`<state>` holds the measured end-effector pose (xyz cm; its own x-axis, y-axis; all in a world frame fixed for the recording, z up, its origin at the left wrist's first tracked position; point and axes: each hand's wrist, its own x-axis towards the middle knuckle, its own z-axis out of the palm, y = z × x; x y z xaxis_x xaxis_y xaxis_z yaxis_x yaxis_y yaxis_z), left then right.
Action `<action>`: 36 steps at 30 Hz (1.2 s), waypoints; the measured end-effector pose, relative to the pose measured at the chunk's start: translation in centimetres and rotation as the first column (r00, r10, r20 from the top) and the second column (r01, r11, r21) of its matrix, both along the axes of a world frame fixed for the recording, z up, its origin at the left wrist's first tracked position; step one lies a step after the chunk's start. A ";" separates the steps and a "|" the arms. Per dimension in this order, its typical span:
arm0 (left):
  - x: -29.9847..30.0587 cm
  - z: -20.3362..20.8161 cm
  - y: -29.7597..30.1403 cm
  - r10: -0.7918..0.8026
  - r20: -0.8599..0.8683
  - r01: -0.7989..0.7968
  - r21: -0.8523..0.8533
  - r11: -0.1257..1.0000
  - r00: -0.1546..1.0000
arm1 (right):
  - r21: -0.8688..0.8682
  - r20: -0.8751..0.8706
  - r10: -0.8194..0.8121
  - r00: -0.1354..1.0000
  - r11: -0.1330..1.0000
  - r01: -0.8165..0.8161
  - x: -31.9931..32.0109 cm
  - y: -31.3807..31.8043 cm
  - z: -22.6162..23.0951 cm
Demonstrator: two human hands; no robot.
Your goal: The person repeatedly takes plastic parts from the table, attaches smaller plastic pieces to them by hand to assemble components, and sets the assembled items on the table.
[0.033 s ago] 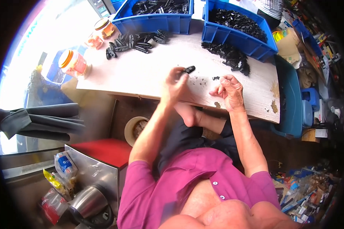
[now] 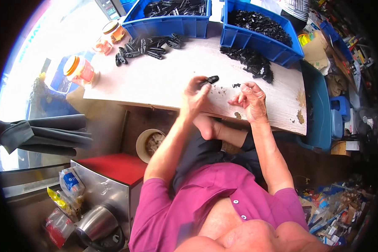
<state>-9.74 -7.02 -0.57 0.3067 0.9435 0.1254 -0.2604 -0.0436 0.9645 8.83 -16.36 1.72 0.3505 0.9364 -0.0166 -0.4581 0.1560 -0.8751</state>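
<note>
Head | left hand (image 2: 192, 97) grips one black piece (image 2: 213, 79) | right hand (image 2: 255, 102) pinches one sliver (image 2: 236, 85) | two bins (image 2: 168, 27)

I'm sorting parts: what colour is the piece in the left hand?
The oblong piece is black, clearest in the head view.

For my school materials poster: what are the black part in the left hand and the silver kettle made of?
The black part probably is hard plastic: it looks smooth and faintly shiny. The kettle looks like polished metal, perhaps steel, with silvery reflections.
</note>
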 end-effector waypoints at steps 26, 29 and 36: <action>4.4 2.9 -4.1 -0.211 0.154 0.255 -0.387 0.886 0.965 | -0.066 0.154 -0.020 0.988 0.997 0.031 -0.5 -0.8 0.8; 4.2 2.9 -4.2 -0.149 0.219 0.223 -0.371 0.901 0.964 | -0.231 0.189 -0.012 0.982 0.971 0.057 -1.0 -0.5 1.8; 3.9 4.1 -4.9 -0.201 0.171 0.253 -0.392 0.884 0.965 | -0.147 0.292 -0.097 0.952 0.978 0.145 -1.2 -0.4 -0.3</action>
<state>-5.88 -11.92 3.54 0.5257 0.8257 -0.2046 -0.3318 0.4205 0.8445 7.61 -16.74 1.39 0.4738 0.8791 -0.0512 -0.1761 0.0376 -0.9837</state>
